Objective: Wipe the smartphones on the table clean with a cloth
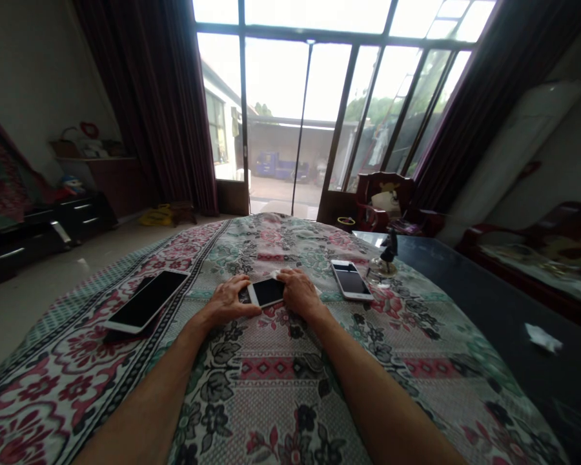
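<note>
A white-framed smartphone (267,292) with a dark screen lies on the patterned cloth, between my two hands. My left hand (225,300) grips its left end, thumb at the near edge and fingers at the far edge. At the right end, my right hand (297,292) is closed on a white tissue (275,275) and rests over the screen, hiding that part of it. Most of the tissue is under the fingers. To the right lies another white smartphone (352,281), face up. A larger white tablet (148,300) lies at the left on a dark flat case (121,335).
The floral cloth (281,387) covers a rounded surface. A small dark figurine (390,245) on a round base stands beyond the right phone. On the dark table (503,310) at the right lies a crumpled white tissue (543,338). Glass doors and a wooden chair (385,194) stand ahead.
</note>
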{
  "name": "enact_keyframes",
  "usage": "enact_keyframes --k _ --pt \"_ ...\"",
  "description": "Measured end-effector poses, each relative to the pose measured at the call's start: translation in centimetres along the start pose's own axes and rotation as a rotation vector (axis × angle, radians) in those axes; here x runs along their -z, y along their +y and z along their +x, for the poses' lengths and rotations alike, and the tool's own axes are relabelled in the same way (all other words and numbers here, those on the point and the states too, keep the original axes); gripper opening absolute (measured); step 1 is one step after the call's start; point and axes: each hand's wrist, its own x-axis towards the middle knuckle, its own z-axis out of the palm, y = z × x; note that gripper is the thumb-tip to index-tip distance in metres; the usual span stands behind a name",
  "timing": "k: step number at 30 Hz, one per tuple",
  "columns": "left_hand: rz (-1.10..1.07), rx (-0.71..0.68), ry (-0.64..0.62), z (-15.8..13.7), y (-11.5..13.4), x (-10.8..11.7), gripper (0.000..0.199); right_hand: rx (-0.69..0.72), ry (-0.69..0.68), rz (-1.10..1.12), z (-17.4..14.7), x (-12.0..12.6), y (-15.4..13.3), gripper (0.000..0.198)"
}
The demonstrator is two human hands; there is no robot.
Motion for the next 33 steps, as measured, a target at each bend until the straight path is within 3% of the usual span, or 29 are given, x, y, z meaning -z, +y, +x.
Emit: enact_keyframes --k 4,7,14,17,20,28,31,33 --pt "0.000 0.006 0.000 0.0 -0.2 -0.1 0.070 -0.153 0.037 -0.053 -0.2 0.4 1.4 0.038" --pt "-0.006 0.010 -0.001 -0.1 -0.3 -0.1 0.071 -0.167 0.080 -0.080 -0.7 -0.1 0.6 0.033" --pt "-0.006 0.017 0.027 0.0 -0.5 -0.6 0.066 0.147 -0.025 -0.007 -2.5 -1.1 -4.8 0.021" --pt "0.003 0.025 0.033 0.0 -0.5 -0.6 0.065 0.215 -0.049 0.034 -2.7 -1.1 -5.4 0.022" --pt "0.009 0.013 0.014 0.0 -0.3 -0.4 0.066 0.151 -0.029 0.041 -2.3 -0.8 -4.0 0.024" --pt "-0.012 0.013 -0.004 -0.2 -0.1 0.0 0.067 -0.254 0.061 -0.086 -1.4 1.1 1.5 0.032" --pt "-0.019 0.022 -0.010 -0.1 -0.1 0.0 0.066 -0.274 0.049 -0.126 -1.6 1.1 0.7 0.030" --pt "-0.017 0.013 -0.015 -0.1 -0.2 0.0 0.066 -0.186 0.036 -0.120 -1.9 0.7 -0.7 0.030"
